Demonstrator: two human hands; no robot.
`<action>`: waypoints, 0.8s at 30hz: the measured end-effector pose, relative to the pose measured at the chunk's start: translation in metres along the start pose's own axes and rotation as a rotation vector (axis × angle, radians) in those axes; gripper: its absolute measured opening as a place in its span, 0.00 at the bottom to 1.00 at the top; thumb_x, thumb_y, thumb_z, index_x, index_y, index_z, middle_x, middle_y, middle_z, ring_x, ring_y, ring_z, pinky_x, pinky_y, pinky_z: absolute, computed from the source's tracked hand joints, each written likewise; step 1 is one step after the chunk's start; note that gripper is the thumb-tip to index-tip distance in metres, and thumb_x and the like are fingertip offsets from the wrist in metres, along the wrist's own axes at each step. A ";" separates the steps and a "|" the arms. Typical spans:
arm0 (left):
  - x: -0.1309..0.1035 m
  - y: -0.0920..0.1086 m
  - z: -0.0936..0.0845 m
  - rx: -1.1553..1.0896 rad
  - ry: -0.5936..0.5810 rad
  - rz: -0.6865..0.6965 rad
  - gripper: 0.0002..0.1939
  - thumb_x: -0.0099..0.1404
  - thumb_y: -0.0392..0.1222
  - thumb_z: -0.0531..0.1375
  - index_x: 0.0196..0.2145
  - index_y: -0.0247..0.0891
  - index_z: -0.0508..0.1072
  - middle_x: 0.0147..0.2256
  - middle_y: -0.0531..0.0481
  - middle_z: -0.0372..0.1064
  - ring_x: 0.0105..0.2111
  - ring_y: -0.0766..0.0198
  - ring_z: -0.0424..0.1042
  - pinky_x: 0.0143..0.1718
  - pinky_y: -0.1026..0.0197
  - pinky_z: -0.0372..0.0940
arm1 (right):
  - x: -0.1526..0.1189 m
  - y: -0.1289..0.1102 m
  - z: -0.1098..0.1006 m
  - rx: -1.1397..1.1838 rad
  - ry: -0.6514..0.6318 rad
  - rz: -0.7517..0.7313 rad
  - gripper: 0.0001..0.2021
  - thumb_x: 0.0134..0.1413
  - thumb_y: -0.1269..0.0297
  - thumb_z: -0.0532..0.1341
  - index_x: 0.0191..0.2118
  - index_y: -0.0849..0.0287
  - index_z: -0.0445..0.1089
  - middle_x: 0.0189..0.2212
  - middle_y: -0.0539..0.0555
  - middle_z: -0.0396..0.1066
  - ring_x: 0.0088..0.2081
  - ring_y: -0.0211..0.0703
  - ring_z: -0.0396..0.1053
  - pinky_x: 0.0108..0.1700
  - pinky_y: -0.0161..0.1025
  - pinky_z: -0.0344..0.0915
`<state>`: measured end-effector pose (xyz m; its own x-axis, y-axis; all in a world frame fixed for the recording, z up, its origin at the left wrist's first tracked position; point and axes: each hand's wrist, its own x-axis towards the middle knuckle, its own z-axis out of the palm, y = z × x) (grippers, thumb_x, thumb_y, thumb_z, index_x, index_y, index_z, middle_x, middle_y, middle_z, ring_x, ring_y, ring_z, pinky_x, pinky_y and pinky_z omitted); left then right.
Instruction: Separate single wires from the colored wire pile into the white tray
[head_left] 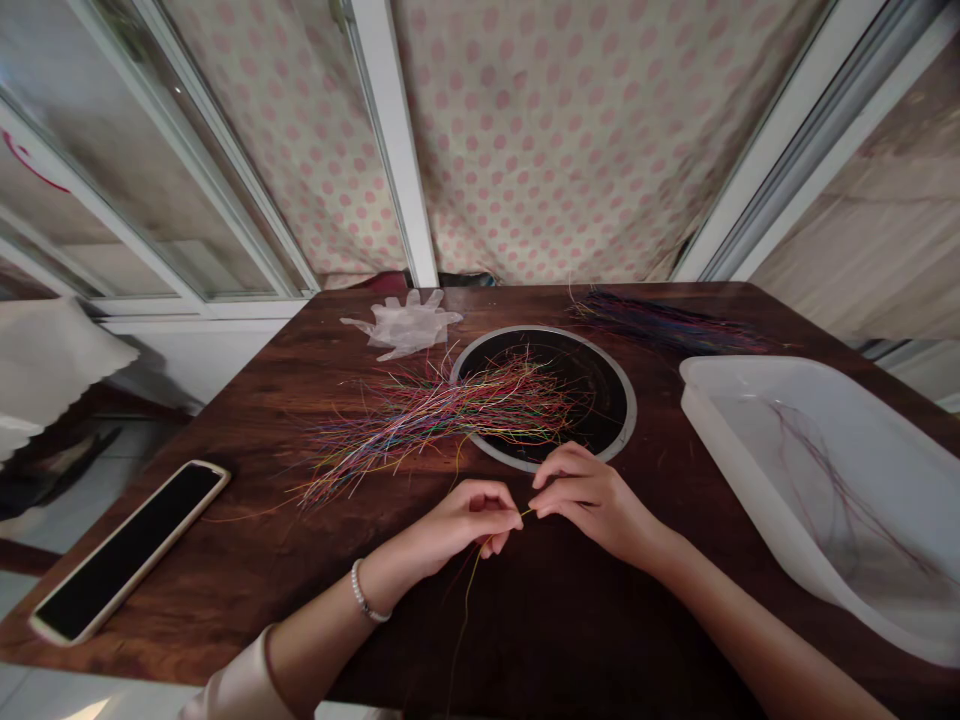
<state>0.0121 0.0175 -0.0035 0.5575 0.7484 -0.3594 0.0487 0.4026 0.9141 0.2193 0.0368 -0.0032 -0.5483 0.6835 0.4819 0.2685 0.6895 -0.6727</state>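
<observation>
My left hand (476, 520) pinches a thin yellow wire (469, 590), whose tail hangs down toward the table's front edge. Close beside it, my right hand (581, 500) pinches the same wire, and a short yellow length shows between the two sets of fingertips. A darker reddish strand also hangs below the left hand; whether it is held I cannot tell. Just beyond both hands lies a loose bundle of multicoloured thin wires (442, 410), partly over a round black plate with a silver rim (632, 405) in the tabletop.
On the wooden table (270, 580), a phone (131, 550) lies at the left and a clear plastic glove (405, 325) at the back. A darker wire bundle (675, 325) rests at the back right. A white plastic tub (720, 430) holding a few reddish wires stands at the right.
</observation>
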 end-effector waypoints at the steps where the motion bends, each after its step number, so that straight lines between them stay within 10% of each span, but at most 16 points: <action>1: 0.000 0.001 0.000 0.012 -0.005 -0.006 0.14 0.54 0.48 0.64 0.26 0.33 0.70 0.15 0.57 0.61 0.16 0.74 0.57 0.18 0.69 0.53 | 0.000 0.000 -0.001 -0.001 -0.005 -0.004 0.09 0.56 0.67 0.61 0.29 0.50 0.78 0.31 0.53 0.73 0.36 0.44 0.66 0.38 0.43 0.64; 14: 0.001 -0.005 -0.005 -0.164 -0.032 -0.021 0.14 0.55 0.49 0.65 0.28 0.33 0.71 0.20 0.52 0.70 0.19 0.71 0.67 0.23 0.69 0.60 | -0.001 -0.001 0.003 0.145 0.171 0.219 0.10 0.47 0.65 0.67 0.39 0.50 0.76 0.42 0.55 0.72 0.45 0.48 0.69 0.50 0.50 0.65; 24: 0.001 -0.006 -0.004 -0.167 -0.011 -0.008 0.16 0.55 0.51 0.65 0.30 0.34 0.71 0.22 0.51 0.71 0.20 0.70 0.68 0.23 0.68 0.59 | 0.001 -0.007 0.011 0.394 0.090 0.402 0.09 0.48 0.66 0.65 0.38 0.54 0.74 0.37 0.55 0.73 0.40 0.44 0.70 0.39 0.41 0.68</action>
<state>0.0089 0.0182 -0.0099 0.5664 0.7394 -0.3640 -0.0846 0.4915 0.8667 0.2088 0.0303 -0.0043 -0.3902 0.9032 0.1790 0.1170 0.2414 -0.9633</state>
